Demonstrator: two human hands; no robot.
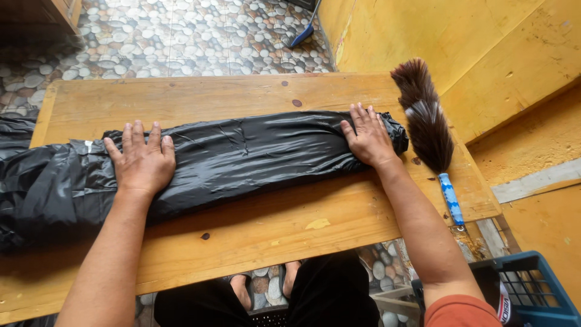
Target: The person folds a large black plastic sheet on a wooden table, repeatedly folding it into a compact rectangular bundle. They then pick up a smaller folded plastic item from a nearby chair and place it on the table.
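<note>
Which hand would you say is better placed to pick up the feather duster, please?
The right hand, probably. It lies flat on the end of the black plastic bag right beside the feather duster, while the left hand presses the bag far across the table.

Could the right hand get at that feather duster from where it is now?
Probably yes: the right hand lies flat on the black bag, and the duster lies just beside it, nothing between.

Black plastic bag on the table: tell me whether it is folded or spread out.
Folded: the black plastic bag lies as a long narrow band across the wooden table, both hands pressed flat on it.
</note>
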